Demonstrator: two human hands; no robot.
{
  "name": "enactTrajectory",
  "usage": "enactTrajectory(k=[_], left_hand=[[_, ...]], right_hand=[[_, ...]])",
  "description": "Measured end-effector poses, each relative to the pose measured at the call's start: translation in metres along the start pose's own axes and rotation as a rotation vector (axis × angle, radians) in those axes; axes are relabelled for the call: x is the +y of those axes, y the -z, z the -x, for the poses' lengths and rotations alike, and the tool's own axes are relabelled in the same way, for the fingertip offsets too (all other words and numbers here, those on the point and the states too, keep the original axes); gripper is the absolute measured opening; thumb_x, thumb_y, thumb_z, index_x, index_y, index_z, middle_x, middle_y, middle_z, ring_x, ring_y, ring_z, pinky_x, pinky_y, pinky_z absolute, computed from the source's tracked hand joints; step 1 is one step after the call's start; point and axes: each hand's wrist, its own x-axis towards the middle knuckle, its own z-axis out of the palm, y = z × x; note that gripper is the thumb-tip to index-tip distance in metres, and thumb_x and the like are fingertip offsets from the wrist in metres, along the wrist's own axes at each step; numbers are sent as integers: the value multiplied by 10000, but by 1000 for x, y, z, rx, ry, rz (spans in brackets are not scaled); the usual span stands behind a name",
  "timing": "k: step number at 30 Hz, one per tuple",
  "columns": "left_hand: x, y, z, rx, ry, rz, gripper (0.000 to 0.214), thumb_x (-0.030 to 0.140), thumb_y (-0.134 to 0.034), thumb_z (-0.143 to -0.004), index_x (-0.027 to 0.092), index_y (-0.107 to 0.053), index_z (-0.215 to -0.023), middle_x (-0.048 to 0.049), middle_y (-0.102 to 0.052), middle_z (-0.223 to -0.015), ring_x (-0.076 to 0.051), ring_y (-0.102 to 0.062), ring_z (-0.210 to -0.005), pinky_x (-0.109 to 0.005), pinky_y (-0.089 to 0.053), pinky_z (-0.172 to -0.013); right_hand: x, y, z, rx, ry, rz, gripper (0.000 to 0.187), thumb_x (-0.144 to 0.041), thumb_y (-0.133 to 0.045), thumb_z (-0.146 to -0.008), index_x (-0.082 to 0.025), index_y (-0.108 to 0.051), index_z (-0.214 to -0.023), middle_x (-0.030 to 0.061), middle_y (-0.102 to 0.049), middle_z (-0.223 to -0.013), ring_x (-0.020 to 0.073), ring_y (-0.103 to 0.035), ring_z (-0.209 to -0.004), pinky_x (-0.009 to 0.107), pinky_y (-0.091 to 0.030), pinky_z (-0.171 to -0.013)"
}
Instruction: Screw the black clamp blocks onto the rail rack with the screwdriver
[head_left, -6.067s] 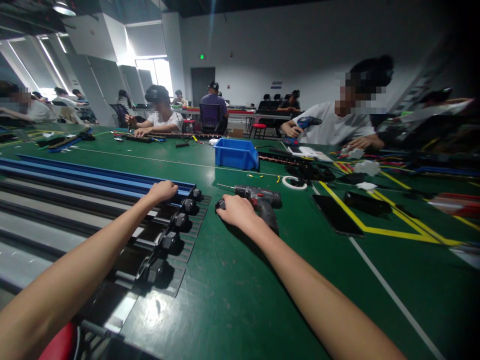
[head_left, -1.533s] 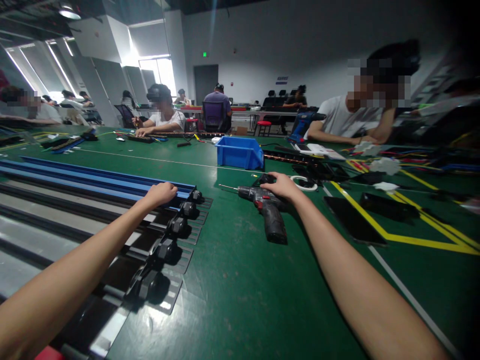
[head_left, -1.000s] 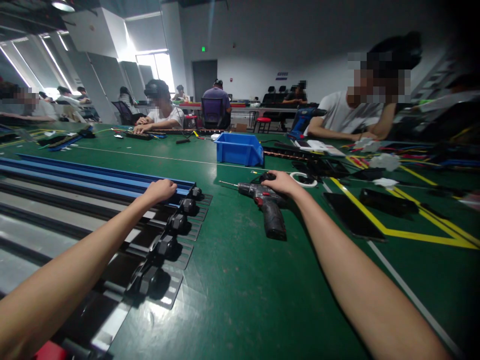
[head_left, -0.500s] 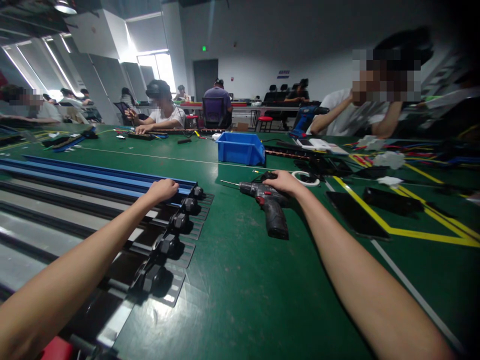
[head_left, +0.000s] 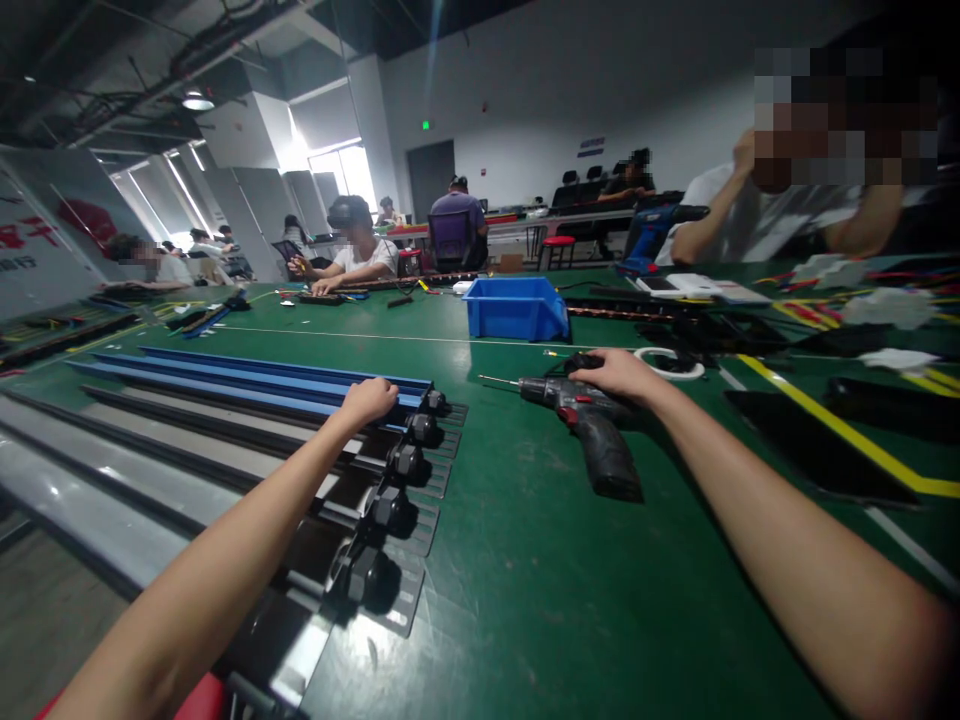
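Note:
My left hand (head_left: pixel 369 400) is curled closed over the near end of a long blue rail (head_left: pixel 259 378), by the black hex-shaped end fittings (head_left: pixel 425 430). Under the fingers the grip is partly hidden. A dark cordless drill (head_left: pixel 581 412) with a long thin bit lies on its side on the green table, its bit pointing left. Just behind it, my right hand (head_left: pixel 621 372) has its fingers bent down around a small black part (head_left: pixel 583 362), whose kind I cannot make out. That hand's wrist passes close to the rear of the drill.
Several grey and black rails (head_left: pixel 180 440) lie parallel at left. A blue bin (head_left: pixel 517 308) stands behind the drill. At right are a white cable coil (head_left: pixel 671 363), a black flat panel (head_left: pixel 817 440) and loose wires. Another person (head_left: pixel 720 225) sits across, near a blue drill (head_left: pixel 651 235).
The view has swung left and up, so everything appears shifted right. Both hands keep about the same places beside the rails and the drill.

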Motion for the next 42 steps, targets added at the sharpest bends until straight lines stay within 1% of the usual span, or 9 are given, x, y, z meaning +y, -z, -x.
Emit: enactTrajectory(k=[4,8,11,16,20,26,30,35,42], left_hand=[[1,1,1,1,-2,-1,490,396,-311,-921,136,-724,-952,-222,-708,-1092,-329,-655,-1063,-375,-468,-863],[1,-1,-1,-18,14,-4,489,396,-316,-920,133,-725,-974,-221,-708,-1086,-333,-655,-1059,-379,-466,-874],[0,-3,-3,-18,16,-9,489,401,-317,-916,137,-725,-975,-211,-713,-1071,-330,-657,-1052,-375,-467,-874],[-1,-4,-3,-23,15,-19,483,388,-308,-907,145,-720,-976,-198,-714,-1085,-325,-653,-1058,-374,-468,-875],[-2,-4,-3,-17,11,-24,486,390,-304,-904,147,-719,-974,-199,-713,-1087,-329,-654,-1055,-375,-469,-867],[-1,-4,-3,-21,13,-22,506,405,-293,-908,139,-720,-969,-209,-710,-1092,-329,-657,-1049,-382,-472,-870],[-1,-4,-2,-19,13,-17,499,395,-300,-911,140,-724,-978,-206,-710,-1092,-324,-655,-1054,-380,-467,-882],[-2,-4,-3,-18,11,-15,500,391,-297,-912,141,-725,-978,-207,-711,-1079,-333,-657,-1044,-389,-468,-872],[-2,-4,-3,-18,9,-24,506,400,-295,-910,139,-721,-988,-210,-705,-1106,-329,-653,-1054,-383,-469,-873]], right_hand=[[4,-2,-2,7,-2,-25,421,-376,-777,-690,-139,-753,-1037,112,-748,-960,286,-692,-835,353,-534,-766],[3,-1,1,-2,26,-62,465,-355,-760,-703,-126,-723,-1106,118,-740,-1020,268,-689,-882,342,-523,-825],[-2,0,7,2,-1,-71,491,-341,-760,-703,-102,-701,-1128,131,-731,-1040,256,-683,-895,326,-514,-826],[-8,2,13,-49,-24,-115,398,-321,-738,-727,-97,-718,-1056,110,-740,-975,223,-681,-828,283,-506,-757],[-5,0,11,-43,-8,-126,384,-343,-732,-727,-104,-724,-1027,104,-740,-967,227,-679,-831,286,-507,-745],[-3,-1,10,-14,-6,-114,454,-335,-745,-716,-103,-689,-1103,118,-726,-1037,235,-678,-881,301,-505,-785],[-5,0,11,2,-14,-109,536,-340,-759,-713,-97,-644,-1177,133,-710,-1081,240,-671,-918,309,-499,-807],[-6,0,12,13,-40,-85,579,-358,-776,-700,-100,-616,-1193,134,-700,-1089,240,-663,-923,309,-491,-809],[-4,-1,11,17,-32,-79,501,-367,-768,-707,-108,-650,-1120,120,-713,-1037,228,-666,-880,297,-489,-785]])
